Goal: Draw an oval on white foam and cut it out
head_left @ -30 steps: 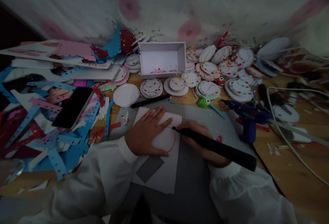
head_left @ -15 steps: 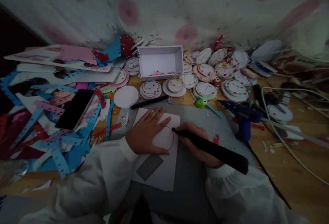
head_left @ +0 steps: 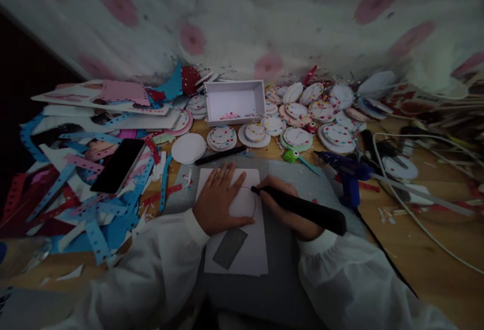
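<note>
Beside the flat, spread left hand, the paper bears a red arc, any remainder hidden; the right hand grips a black pen-like tool.

A pale backdrop printed with large pink flowers hangs behind the wooden counter; whether it is curtain or wallpaper is unclear. The light is dim, the far left side nearly black.

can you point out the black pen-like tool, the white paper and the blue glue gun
Black pen-like tool (head_left: 304, 208): head view, on the middle of its barrel.
White paper (head_left: 255, 249): head view, on its bare lower right part.
Blue glue gun (head_left: 350, 168): head view, on its body above the handle.
</note>
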A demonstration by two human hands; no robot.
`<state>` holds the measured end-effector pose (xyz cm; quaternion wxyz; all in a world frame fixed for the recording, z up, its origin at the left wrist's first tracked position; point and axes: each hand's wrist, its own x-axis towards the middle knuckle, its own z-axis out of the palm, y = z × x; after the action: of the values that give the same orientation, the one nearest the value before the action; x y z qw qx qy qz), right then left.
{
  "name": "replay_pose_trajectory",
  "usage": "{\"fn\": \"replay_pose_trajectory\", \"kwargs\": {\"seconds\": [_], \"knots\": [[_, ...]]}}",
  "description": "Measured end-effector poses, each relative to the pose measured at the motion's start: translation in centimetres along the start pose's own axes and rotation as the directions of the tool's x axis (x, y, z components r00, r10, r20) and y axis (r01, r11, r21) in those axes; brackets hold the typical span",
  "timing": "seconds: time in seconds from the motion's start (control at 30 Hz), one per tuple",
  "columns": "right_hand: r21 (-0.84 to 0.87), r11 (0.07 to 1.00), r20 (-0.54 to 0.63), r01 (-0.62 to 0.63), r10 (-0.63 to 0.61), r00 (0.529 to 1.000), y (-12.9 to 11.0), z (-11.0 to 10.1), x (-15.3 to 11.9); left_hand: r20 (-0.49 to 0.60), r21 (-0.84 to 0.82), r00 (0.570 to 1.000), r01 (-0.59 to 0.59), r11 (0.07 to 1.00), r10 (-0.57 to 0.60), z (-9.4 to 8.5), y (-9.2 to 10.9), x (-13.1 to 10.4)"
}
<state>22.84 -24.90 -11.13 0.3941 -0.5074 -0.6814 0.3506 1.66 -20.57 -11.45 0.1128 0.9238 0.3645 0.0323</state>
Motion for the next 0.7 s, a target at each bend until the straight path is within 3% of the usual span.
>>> {"fn": "replay_pose_trajectory", "kwargs": {"seconds": [0.23,0.7], "knots": [[-0.036,0.996,0.002,0.082,-0.082,0.997,0.6,0.4,-1.0,0.01,-0.012,1.0,0.016,1.0,-0.016,-0.2,0.1,0.0],[-0.029,1.0,-0.106,0.012,-0.015,0.994,0.1,1.3,-1.7,0.008,-0.009,1.0,-0.015,1.0,0.016,-0.3,0.0,0.0]]}}
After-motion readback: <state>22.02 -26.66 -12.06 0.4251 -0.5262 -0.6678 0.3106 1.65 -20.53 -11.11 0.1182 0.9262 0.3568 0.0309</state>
